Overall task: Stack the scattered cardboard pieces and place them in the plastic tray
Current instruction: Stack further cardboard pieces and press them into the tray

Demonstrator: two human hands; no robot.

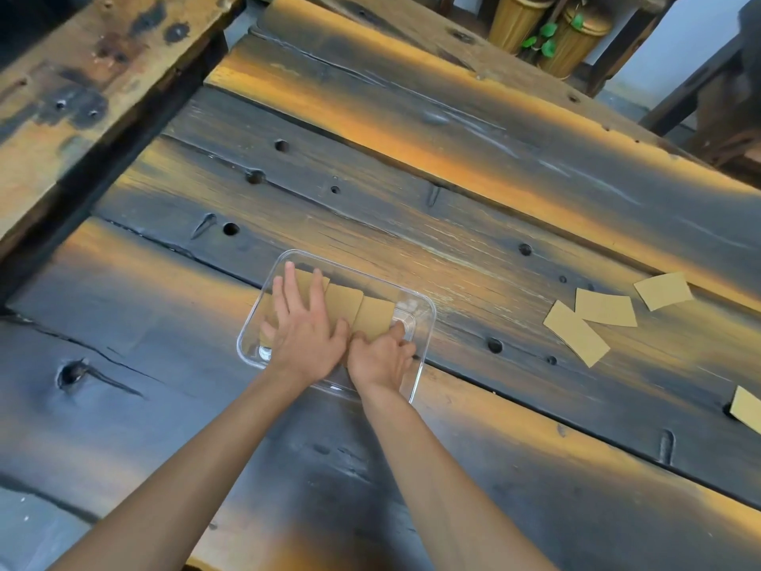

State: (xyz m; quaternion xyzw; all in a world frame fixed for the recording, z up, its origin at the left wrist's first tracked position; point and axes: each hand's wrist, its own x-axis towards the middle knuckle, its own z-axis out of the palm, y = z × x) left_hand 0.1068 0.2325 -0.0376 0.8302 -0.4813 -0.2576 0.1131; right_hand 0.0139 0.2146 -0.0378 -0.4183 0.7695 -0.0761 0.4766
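A clear plastic tray [424, 323] sits on the dark wooden table, a little left of centre. Brown cardboard pieces [344, 302] lie side by side inside it, partly overlapping. My left hand [302, 323] rests flat on the left pieces with fingers spread. My right hand [381, 358] is at the tray's near right, fingers curled, its fingertips touching the edge of the rightmost piece [374, 319]. Three loose cardboard pieces [605, 309] lie scattered far right on the table. Another piece [747, 408] sits at the right frame edge.
The table [453, 224] is made of rough scorched planks with holes and cracks. A second wooden surface [61, 96] runs along the upper left. Bamboo-like containers with green leaves [552, 30] stand beyond the far edge.
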